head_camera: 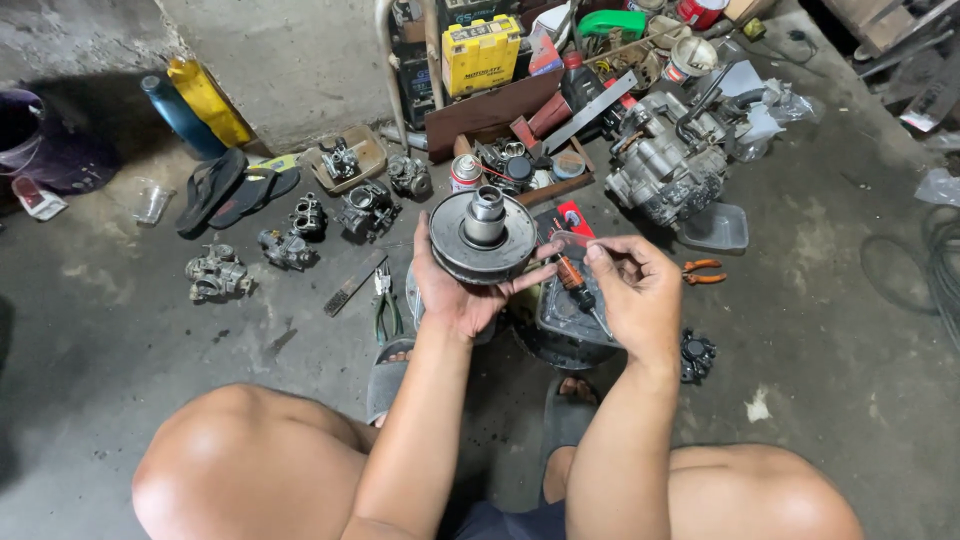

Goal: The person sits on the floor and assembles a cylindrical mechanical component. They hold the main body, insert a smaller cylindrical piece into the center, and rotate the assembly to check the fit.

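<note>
**Grey metal pulley held up over a workshop floor**

Steel-grey and round, the pulley (pixel 483 237) sits at the frame's centre, cradled flat on the left hand (pixel 455 290), whose grip is clamped under its rim, probably to keep the hub facing up. The right hand (pixel 640 295), just right of centre, pinches one small clear piece; its exact grip I cannot tell. Two pliers (pixel 386 310) and about five carburettors (pixel 300 232) lie on the concrete floor (pixel 120 330) at left.

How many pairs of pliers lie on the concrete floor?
2. Green-handled pliers lie left of the left hand, which holds a round grey metal pulley. Orange-handled pliers lie right of the right hand. Clutter may hide others.
</note>
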